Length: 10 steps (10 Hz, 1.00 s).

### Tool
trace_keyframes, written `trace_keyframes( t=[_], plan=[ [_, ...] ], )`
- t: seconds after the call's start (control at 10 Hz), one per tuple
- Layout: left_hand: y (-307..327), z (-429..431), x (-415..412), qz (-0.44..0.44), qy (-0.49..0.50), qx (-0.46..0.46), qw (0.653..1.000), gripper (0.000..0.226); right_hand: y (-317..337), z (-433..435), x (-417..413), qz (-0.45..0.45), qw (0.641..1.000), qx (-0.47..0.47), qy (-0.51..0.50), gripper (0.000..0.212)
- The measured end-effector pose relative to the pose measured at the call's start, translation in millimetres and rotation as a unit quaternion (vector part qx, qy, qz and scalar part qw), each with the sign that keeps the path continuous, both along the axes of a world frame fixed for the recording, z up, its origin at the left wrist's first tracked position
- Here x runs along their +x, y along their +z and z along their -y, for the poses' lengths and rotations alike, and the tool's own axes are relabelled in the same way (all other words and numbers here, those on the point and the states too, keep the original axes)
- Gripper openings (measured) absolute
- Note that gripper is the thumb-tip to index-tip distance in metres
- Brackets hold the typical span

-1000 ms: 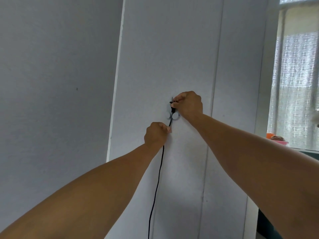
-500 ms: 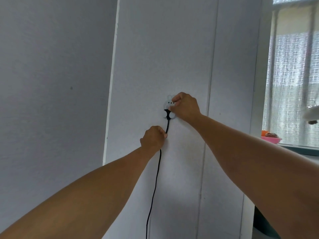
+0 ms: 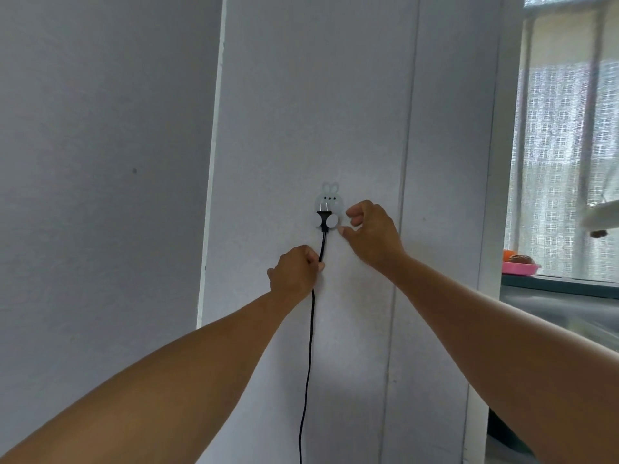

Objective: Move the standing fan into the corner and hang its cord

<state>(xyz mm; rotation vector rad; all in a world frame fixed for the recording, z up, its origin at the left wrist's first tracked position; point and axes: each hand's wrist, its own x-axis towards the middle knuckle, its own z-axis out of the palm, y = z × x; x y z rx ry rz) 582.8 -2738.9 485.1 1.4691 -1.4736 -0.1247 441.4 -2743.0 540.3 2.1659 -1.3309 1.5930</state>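
A: Start with what's nearest. What has hold of the thin black power cord (image 3: 311, 333)?

B: The left hand (image 3: 294, 271). Its grip is clamped on the cord a little below the plug, fingers curled round it. From there the cord drops straight down the pale grey wall panel (image 3: 284, 112) and out of the bottom of view.

A: And the right hand (image 3: 371, 234)?

B: Just beside the hook, thumb and fingers apart and bent, holding nothing.

A: So the black two-pin plug (image 3: 323, 214) is seated?

B: It looks so. It sits upright, pins up, in the small white rabbit-shaped wall hook (image 3: 330, 204), between the two round knobs at the bottom.

A: What could go wrong?

B: I'd judge that any downward tug from the left hand could peel the hook off the panel, if it is only stuck on; I can't tell how it is fixed. Or, if the hand lets go abruptly, the hanging cord's weight might swing the plug out of its slot.

A: And the fan?

B: Not in view. Far right, a pink dish (image 3: 521, 267) sits on a dark ledge by the curtained window (image 3: 569, 162).
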Motion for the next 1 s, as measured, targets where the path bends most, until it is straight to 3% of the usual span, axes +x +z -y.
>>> trace_keyframes(
  t=[0.2,0.5,0.7,0.8,1.0],
  plan=[
    [1.0,-7.8,2.0,0.016,-0.03,-0.004,0.999,0.009,-10.1,-9.4,-6.5,0.014,0.999,0.046,0.002,0.033],
    [-9.8,-22.7,9.3,0.003,-0.051,0.005,0.999,0.026,-36.7,-28.9,-18.4,0.003,0.995,0.104,0.0,0.033],
    [-25.8,-42.9,18.2,0.073,-0.005,-0.032,0.997,0.027,-62.4,-44.3,-19.9,-0.061,0.993,0.096,-0.04,0.033],
    [-32.4,-54.6,26.9,0.151,0.04,-0.069,0.985,0.036,-75.8,-54.2,-17.1,-0.11,0.989,0.059,-0.077,0.037],
    [-49.0,-83.7,59.2,0.294,0.145,-0.205,0.922,0.061,-89.7,-75.3,-5.6,-0.187,0.969,-0.042,-0.154,0.059]
  ],
)
